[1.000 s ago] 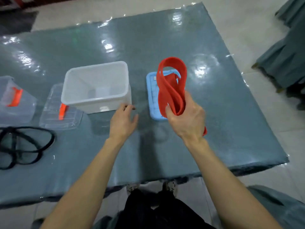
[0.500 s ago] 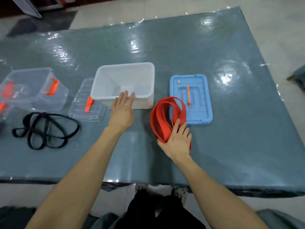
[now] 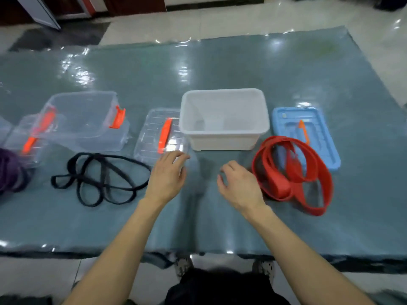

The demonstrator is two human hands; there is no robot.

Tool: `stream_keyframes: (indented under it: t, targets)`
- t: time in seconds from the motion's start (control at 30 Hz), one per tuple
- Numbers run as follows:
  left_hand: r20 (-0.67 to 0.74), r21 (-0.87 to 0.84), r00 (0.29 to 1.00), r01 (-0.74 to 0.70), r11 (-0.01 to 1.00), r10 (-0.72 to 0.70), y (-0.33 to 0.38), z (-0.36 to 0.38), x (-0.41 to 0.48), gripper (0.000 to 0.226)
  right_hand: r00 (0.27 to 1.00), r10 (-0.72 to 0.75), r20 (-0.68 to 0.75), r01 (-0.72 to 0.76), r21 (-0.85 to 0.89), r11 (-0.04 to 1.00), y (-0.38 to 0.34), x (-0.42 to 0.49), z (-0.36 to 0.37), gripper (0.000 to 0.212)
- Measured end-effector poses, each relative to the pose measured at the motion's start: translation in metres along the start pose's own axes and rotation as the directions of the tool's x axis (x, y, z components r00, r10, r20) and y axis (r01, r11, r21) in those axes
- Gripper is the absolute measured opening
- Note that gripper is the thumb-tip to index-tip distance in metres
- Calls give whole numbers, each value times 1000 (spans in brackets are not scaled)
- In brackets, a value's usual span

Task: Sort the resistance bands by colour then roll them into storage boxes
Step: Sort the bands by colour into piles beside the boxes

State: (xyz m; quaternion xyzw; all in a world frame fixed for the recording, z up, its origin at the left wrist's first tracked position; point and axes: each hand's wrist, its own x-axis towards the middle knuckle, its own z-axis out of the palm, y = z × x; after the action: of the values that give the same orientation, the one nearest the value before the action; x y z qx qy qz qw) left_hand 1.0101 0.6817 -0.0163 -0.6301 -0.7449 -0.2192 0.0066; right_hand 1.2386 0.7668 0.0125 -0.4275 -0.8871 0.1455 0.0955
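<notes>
One red band (image 3: pixel 280 188) — loose, coiled

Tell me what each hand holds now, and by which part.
Nothing is held. The left hand and right hand are empty above the table; the red band lies beside the right hand.

A row is set across the middle of the frame on the table (image 3: pixel 220 69). The central box (image 3: pixel 222 143) is placed at centre, with the right lid (image 3: pixel 319 137) laid flat just to its right and the middle lid (image 3: pixel 154 137) laid against its left side. Further left the left box (image 3: pixel 83 128) is set, with the left lid (image 3: pixel 22 139) just beside it. The right band (image 3: pixel 284 188) is spread below the right lid, overlapping its lower left corner. The middle band (image 3: pixel 101 179) is sprawled below the left box, and the edge band (image 3: pixel 8 170) is cut off at the left edge. The left hand (image 3: pixel 167 177) and right hand (image 3: pixel 240 183) are held between the middle band and the right band.
</notes>
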Motion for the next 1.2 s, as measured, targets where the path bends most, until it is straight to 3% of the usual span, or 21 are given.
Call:
stream_keyframes:
  t: [0.1, 0.17, 0.3, 0.4, 0.47, 0.6, 0.7, 0.8, 0.9, 1.03, 1.13, 1.2]
  targets:
    - [66, 37, 984, 165, 986, -167, -84, -29, -49, 48, 974, -70, 214, 74, -7, 997, -87, 13, 45, 46]
    - [101, 118, 937, 321, 940, -333, -138, -51, -83, 56, 958, -63, 280, 69, -10, 998, -137, 24, 73, 76]
    - [167, 262, 694, 654, 710, -701, -223, -91, -144, 87, 914, 130, 384, -146, 13, 989, -220, 52, 117, 152]
    - [360, 183, 583, 721, 668, -728, -258, -98, -164, 108, 881, 199, 429, -236, 34, 971, -255, 67, 149, 169]
    - [412, 106, 595, 721, 685, -690, -265, -97, -165, 109, 890, 171, 423, -202, 30, 979, -273, 70, 165, 168]
    - [369, -190, 690, 712, 676, -623, -250, -86, -158, 77, 900, 135, 414, -182, 77, 980, -299, 70, 187, 171]
    - [464, -248, 697, 695, 675, -547, -238, -81, -158, 73, 916, 155, 371, -185, 48, 982, -305, 75, 195, 170]
    - [495, -402, 659, 752, 522, -567, -244, -91, -170, 75, 923, 128, 363, -144, 18, 989, -303, 80, 200, 154]
    - [461, -351, 589, 808, 473, -664, -253, -101, -184, 60, 906, 7, 424, -84, 163, 983, -310, 82, 206, 108]
    - [419, -279, 550, 835, 474, -723, -258, -108, -186, 35, 854, -31, 519, -134, 277, 952, -327, 89, 199, 91]
    - [344, -223, 566, 824, 521, -749, -255, -119, -187, 31, 885, -170, 434, 25, 319, 948, -333, 97, 190, 50]
    - [280, -153, 577, 816, 558, -767, -255, -126, -191, 32, 926, -256, 279, 148, 358, 922, -341, 101, 190, 50]
